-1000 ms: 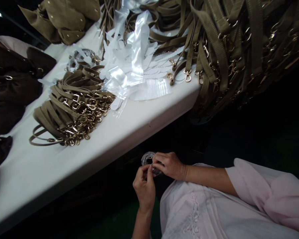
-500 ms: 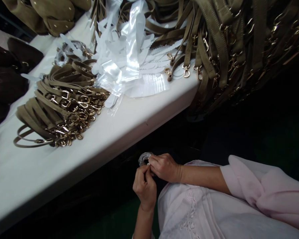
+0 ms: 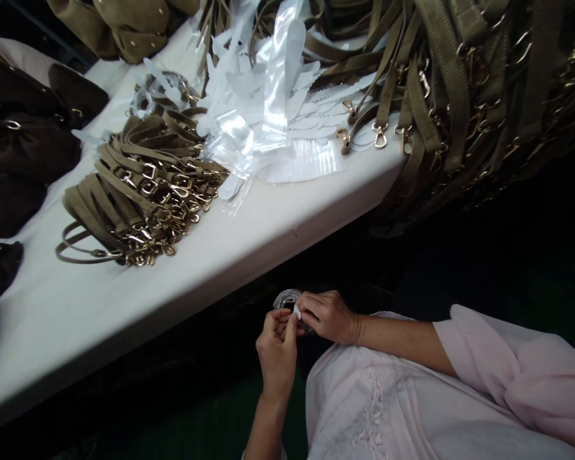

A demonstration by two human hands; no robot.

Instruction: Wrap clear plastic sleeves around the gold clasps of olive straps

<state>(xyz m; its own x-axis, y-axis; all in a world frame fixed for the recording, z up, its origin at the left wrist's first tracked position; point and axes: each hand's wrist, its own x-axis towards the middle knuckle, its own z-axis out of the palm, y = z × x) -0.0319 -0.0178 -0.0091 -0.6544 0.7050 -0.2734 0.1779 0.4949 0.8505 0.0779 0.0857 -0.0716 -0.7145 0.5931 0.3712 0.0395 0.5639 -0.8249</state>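
Small white piece (image 3: 297,312), one: located where the fingertips of both hands meet; fine shape too small to tell.

Left hand (image 3: 275,354): thumb and bent fingers drawn almost together, tips on the near side of the white piece.

Right hand (image 3: 331,316): finger and thumb brought together in a pinch, tips on the opposite side of the same piece.

Clear coil (image 3: 286,298), one, ring-shaped and glossy: just behind the fingers, partly covered by the right hand; which fingers, if any, bear its weight, cannot tell.

Pale pink garment (image 3: 388,402), embroidered: below and right of the fingers, its sleeve rolled along the right forearm.

Worktop (image 3: 268,220), white-covered: beyond the fingers, its edge running slantwise, well apart from them.

Olive straps (image 3: 110,204), one bundle, with gold-toned clasps (image 3: 165,211) crowded at one end: on the worktop, up and left of the fingers.

Clear plastic strips (image 3: 275,86) and white slips (image 3: 239,83), loose heap: on the worktop, above the fingers.

Hanging straps (image 3: 453,102), olive, many, metal-ended: over the worktop's end, up and right of the fingers.

Second coil (image 3: 144,97), clear: far up-left of the fingers, behind the bundle.

Dark brown bags (image 3: 26,156), with metal rings: farthest left of the fingers.

Olive bags (image 3: 134,29), with small studs: at the far upper left.
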